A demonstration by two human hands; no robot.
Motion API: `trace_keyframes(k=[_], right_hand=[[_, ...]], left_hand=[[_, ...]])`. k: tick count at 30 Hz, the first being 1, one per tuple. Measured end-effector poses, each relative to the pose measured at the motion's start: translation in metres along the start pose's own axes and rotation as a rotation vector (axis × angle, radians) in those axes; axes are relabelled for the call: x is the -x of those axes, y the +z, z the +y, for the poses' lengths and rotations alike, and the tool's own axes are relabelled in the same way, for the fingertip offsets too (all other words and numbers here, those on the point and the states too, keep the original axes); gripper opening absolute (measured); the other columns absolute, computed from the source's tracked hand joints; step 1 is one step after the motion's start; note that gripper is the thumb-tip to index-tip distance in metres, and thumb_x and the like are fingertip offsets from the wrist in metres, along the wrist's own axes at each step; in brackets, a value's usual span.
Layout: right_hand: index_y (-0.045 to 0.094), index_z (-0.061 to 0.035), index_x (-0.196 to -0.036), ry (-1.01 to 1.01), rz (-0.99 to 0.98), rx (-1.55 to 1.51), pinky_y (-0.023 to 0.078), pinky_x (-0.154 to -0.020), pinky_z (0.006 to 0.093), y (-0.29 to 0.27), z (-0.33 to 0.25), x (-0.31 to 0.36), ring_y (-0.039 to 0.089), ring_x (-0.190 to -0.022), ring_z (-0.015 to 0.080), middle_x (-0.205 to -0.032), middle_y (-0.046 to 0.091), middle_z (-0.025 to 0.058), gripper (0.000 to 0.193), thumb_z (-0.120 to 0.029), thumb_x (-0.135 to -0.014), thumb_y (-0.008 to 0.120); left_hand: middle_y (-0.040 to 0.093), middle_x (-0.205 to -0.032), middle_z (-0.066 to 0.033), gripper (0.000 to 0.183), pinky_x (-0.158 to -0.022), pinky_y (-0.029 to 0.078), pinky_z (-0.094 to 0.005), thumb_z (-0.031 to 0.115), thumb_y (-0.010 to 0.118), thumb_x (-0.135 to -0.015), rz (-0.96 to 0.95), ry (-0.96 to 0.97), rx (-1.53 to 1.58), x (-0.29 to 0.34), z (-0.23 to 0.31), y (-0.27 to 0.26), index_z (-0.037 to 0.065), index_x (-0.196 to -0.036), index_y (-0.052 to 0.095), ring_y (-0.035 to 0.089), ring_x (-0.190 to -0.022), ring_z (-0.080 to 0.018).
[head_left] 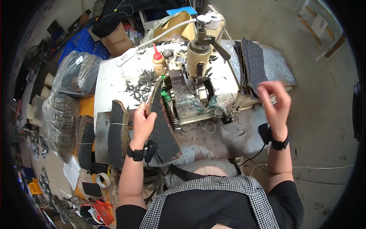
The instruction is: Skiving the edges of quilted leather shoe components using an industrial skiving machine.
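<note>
My left hand (pixel 143 125) grips the edge of a dark quilted fabric piece (pixel 164 139) left of the machine. The piece's upper end stands up on edge, showing a brown side, and its wide lower end rests on the metal tabletop. My right hand (pixel 276 105) is raised at the right, fingers bent and thumb apart, with nothing visible in it. Just beyond it, a stack of dark quilted pieces (pixel 252 66) leans at the machine's right. The cream-coloured machine (pixel 199 57) stands between my hands, with a metal post on top and clear plastic wrapped about its bed.
Tied bundles of quilted pieces (pixel 116 131) lie at the left, beside plastic-wrapped stacks (pixel 63 118). A red-capped bottle (pixel 159 65) stands among black scraps (pixel 143 87) behind my left hand. A thin ring (pixel 210 127) lies in front of the machine. A white lamp arm (pixel 164 35) arches behind.
</note>
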State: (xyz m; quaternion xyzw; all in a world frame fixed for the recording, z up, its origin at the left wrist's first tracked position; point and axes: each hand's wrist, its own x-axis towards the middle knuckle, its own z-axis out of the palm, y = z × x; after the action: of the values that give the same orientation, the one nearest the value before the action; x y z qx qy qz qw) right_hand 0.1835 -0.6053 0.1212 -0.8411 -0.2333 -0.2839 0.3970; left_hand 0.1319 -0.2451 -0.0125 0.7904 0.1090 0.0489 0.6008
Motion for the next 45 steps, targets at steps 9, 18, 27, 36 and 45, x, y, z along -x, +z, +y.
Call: trace_keyframes(k=[9, 18, 27, 36, 45], right_hand=[[0.037, 0.004, -0.137, -0.046, -0.641, -0.23, 0.047, -0.095, 0.0429, 0.105, -0.084, 0.061, 0.051, -0.116, 0.0418, -0.13, 0.046, 0.0265, 0.086, -0.037, -0.074, 0.078], [0.049, 0.0002, -0.119, 0.284, -0.726, -0.78, 0.05, -0.07, 0.0299, 0.099, -0.036, 0.062, 0.062, -0.076, 0.0168, -0.094, 0.063, 0.0104, 0.04, 0.003, -0.08, 0.047], [0.057, 0.0025, -0.115, 0.127, -0.624, -0.432, 0.05, -0.082, 0.0325, 0.088, -0.041, 0.067, 0.062, -0.094, 0.0208, -0.106, 0.062, 0.0135, 0.031, -0.006, -0.086, 0.062], [0.058, -0.0012, -0.112, 0.51, -0.903, -0.964, 0.05, -0.07, 0.025, 0.068, -0.039, 0.064, 0.06, -0.078, 0.0102, -0.105, 0.059, 0.0074, 0.026, 0.001, -0.086, 0.058], [0.067, 0.0002, -0.104, -0.188, -0.594, -0.725, 0.05, -0.09, 0.0363, 0.07, -0.024, 0.061, 0.063, -0.107, 0.0328, -0.118, 0.063, 0.02, 0.025, -0.003, -0.08, 0.062]], left_hand=[[0.062, -0.11, -0.0124, 0.028, -0.094, 0.046, -0.0371, 0.005, 0.052, -0.091, -0.115, -0.164, 0.929, 0.035, 0.096, 0.052, -0.001, -0.118, 0.053, 0.06, -0.102, -0.0218], [0.058, -0.122, -0.0138, 0.038, -0.103, 0.043, -0.0393, 0.011, 0.055, -0.094, -0.318, -0.149, 1.217, 0.031, 0.081, 0.04, 0.002, -0.13, 0.047, 0.056, -0.116, -0.0242], [0.062, -0.104, -0.0131, 0.029, -0.082, 0.053, -0.0328, 0.022, 0.04, -0.103, -0.087, 0.186, 0.658, 0.031, 0.07, 0.068, -0.001, -0.118, 0.051, 0.064, -0.093, -0.0194], [0.062, -0.095, -0.0062, 0.028, -0.079, 0.047, -0.026, 0.025, 0.043, -0.103, -0.086, 0.08, 0.589, 0.036, 0.059, 0.073, 0.001, -0.106, 0.058, 0.059, -0.087, -0.012], [0.061, -0.097, -0.0015, 0.028, -0.084, 0.042, -0.0254, 0.025, 0.053, -0.098, -0.037, 0.026, 0.599, 0.029, 0.065, 0.06, 0.002, -0.115, 0.058, 0.053, -0.093, -0.0098]])
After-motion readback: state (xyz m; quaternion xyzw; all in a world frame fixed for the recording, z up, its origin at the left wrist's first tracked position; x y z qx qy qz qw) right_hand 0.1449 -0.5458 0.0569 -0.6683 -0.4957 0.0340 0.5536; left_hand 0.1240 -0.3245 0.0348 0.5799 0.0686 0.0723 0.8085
